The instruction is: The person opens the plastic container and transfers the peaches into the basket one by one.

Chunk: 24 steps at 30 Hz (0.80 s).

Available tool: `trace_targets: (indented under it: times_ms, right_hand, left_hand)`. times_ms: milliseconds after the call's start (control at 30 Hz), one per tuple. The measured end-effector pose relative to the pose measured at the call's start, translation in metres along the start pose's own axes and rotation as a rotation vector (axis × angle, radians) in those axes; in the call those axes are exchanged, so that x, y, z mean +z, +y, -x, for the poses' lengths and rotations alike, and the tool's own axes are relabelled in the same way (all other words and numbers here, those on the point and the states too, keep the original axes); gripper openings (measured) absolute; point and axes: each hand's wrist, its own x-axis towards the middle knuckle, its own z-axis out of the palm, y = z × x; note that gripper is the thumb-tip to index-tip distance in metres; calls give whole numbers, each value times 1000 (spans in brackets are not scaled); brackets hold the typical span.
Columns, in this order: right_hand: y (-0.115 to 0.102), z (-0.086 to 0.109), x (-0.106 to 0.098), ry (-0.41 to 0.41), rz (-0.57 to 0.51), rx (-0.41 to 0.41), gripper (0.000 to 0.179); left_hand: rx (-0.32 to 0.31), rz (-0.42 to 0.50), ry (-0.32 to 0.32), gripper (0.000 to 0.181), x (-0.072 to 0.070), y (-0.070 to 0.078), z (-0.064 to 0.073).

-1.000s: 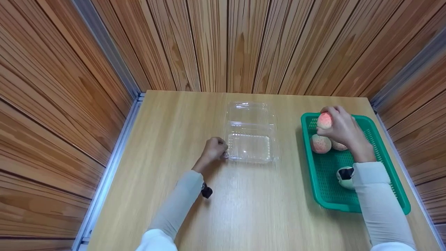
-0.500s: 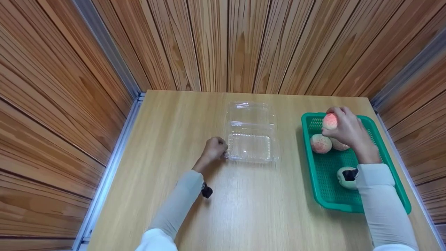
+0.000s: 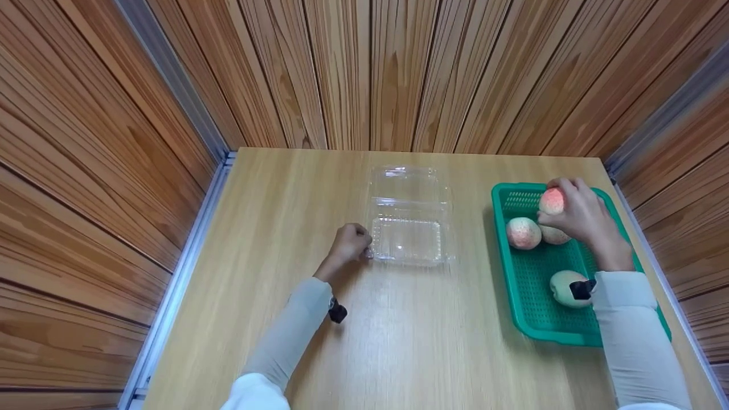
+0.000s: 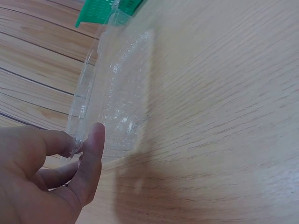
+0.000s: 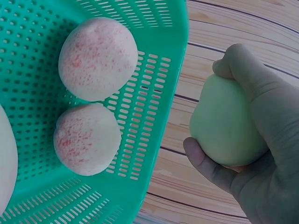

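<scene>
In the head view my left hand (image 3: 348,244) pinches the left edge of a clear plastic clamshell container (image 3: 407,242), which lies with its lid folded back on the table. The left wrist view shows the thumb (image 4: 95,142) and fingers on its thin rim (image 4: 77,144). My right hand (image 3: 589,219) grips a peach (image 3: 552,201) above the far end of a green basket (image 3: 512,302). From the right wrist, this peach (image 5: 226,123) looks pale green, with fingers and thumb around it. Two pink-speckled peaches (image 3: 523,233) (image 3: 553,235) sit below.
A paler peach (image 3: 564,287) lies nearer the front of the basket, partly covered by the black wrist camera (image 3: 582,289). Wood-plank walls (image 3: 393,74) enclose the table (image 3: 398,341) at the back and sides. The basket stands near the table's right edge.
My right hand has shifted a little to the right over the basket, still gripping the peach. The left hand and the container stay in place.
</scene>
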Motion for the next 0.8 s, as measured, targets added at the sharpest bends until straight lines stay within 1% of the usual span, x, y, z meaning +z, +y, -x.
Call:
trace_targets:
  times_ms: [200,433,667,800]
  right_hand:
    - [7,1,0,-2,15,-1,68]
    - [14,7,4,-11,2,29,66]
    - [20,11,10,23,11,23,61]
    - [22,13,12,8,12,41,64]
  left_hand:
    - [-11,0,-2,20,0,0,-1]
    - [16,5,3,19,0,-2,-1]
    - [21,5,12,18,1,-3,-2]
    - [13,14,18,19,1,-3,-3]
